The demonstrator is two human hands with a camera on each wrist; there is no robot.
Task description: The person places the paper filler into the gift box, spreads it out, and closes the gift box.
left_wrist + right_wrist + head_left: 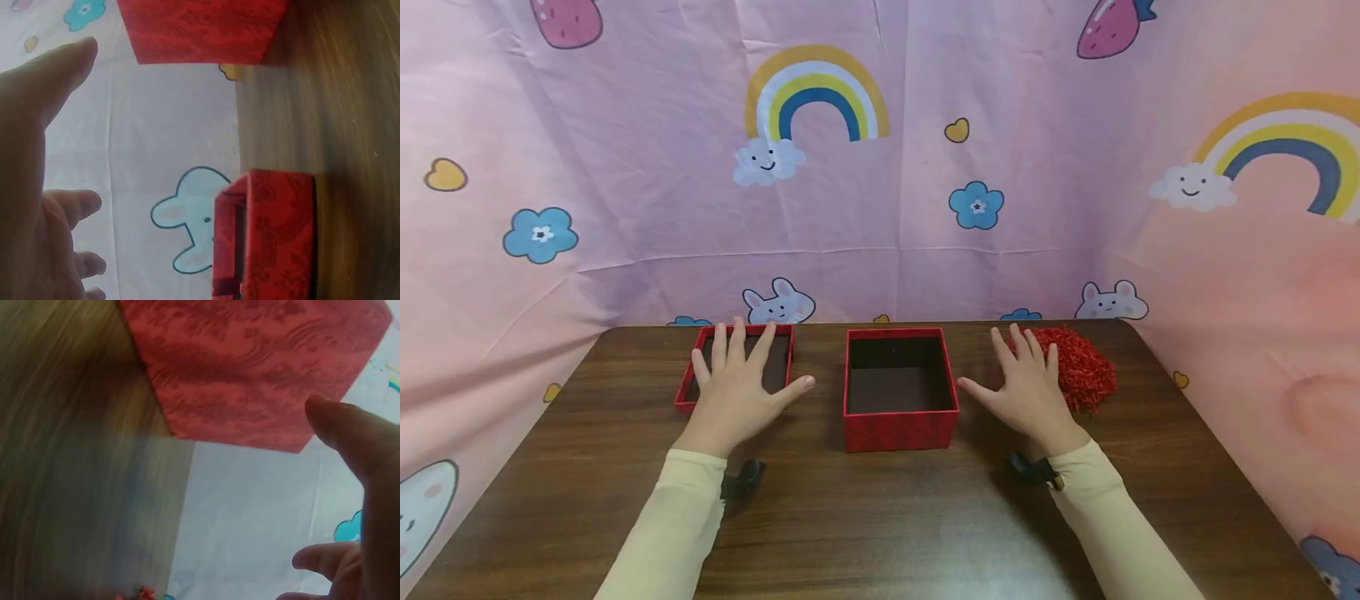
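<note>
A red patterned box with a dark inside stands open-topped at the middle of the table. To its left lies a shallow red box lid, hollow side up. My left hand is spread above the lid and covers part of it in the head view; its thumb points toward the box. On the other side, my right hand has its fingers spread, thumb near the box's right wall. Behind that hand sits a heap of red shredded paper, partly covered by it. Neither hand holds anything.
The brown wooden table ends at a hanging pink cloth printed with rainbows, rabbits and flowers. The cloth also runs along both sides. A dark wrist camera is strapped at the left cuff, and another camera at the right cuff.
</note>
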